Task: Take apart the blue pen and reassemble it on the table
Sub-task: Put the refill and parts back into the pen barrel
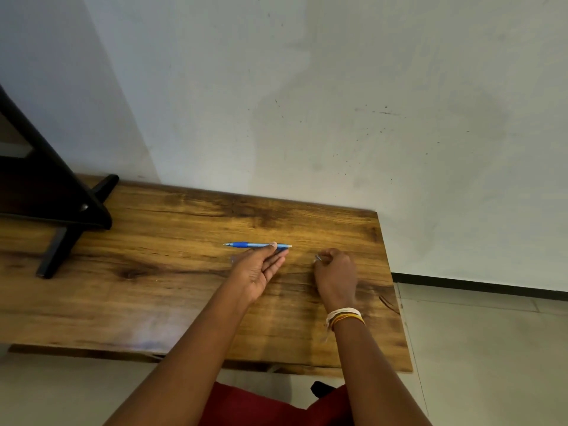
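The blue pen (257, 245) is lying flat on the wooden table (172, 290), running left to right just past your left fingertips, its pointed tip aiming left and its pale end aiming right. It is showing a solid blue grip section near the tip and a lighter, see-through blue barrel behind it, and it is looking whole from this view. Your left hand (261, 270) is lying loose with the palm turned up and the fingers stretched out flat; the fingertips are reaching the barrel and covering a short stretch of it, but nothing is being gripped there. Just left of that hand's knuckles a faint clear piece (233, 259) is sitting on the wood, too dim to tell what it is. Your right hand (335, 273) is resting well to the right of the pen's pale end, fingers curled in and pinching a small thin metallic bit (318, 258) between the fingertips; you cannot make out what it is from here. Woven bands (344, 316) in white, yellow and brown are circling your right wrist. Far off to the left of both hands a black stand (70, 207) is planting its feet on the table, well clear of the pen. Beyond the pen the pale wall (338, 103) is rising straight from the table's far edge.
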Tool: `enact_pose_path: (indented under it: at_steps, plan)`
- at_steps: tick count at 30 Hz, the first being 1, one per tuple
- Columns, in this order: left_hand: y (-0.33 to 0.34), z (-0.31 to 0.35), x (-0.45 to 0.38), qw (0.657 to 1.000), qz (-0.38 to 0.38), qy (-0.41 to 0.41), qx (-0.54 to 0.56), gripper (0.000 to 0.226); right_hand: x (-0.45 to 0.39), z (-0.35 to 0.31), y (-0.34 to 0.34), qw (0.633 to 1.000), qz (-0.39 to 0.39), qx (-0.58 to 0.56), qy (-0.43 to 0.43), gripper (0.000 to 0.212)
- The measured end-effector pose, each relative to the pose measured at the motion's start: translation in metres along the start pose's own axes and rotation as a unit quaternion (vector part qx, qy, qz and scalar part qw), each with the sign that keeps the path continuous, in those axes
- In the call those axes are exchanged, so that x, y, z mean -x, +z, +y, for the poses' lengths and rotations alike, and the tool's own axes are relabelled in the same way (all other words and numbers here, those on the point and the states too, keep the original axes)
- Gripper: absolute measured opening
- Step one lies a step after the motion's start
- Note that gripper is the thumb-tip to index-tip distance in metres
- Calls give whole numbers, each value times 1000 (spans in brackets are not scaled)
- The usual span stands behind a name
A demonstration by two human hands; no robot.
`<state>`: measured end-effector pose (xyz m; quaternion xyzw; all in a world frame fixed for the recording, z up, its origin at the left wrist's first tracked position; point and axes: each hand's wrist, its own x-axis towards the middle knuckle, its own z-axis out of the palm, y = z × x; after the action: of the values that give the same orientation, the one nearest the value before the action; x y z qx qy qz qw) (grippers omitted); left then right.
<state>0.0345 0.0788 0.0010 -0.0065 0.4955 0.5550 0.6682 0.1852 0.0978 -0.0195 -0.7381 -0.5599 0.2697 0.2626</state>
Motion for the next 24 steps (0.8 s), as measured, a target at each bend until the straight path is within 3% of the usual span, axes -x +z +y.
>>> enact_pose_path:
  at_steps: [6,10,17,24]
  plan:
    - [4,-11,1,1000,-7,-14,-15,16,4,10,-1,999,6,41,-1,19]
    - [2,-9,-2,1000,-5,-4,-13,12,6,-5,2,995,2,-99,33,8]
    - [3,-12,-4,1000,-5,1,-5,13,7,-18,2,935,-71,-342,61,7]
    - [2,-10,-4,1000,-18,4,4,12,11,-20,-2,914,-112,-386,58,9]
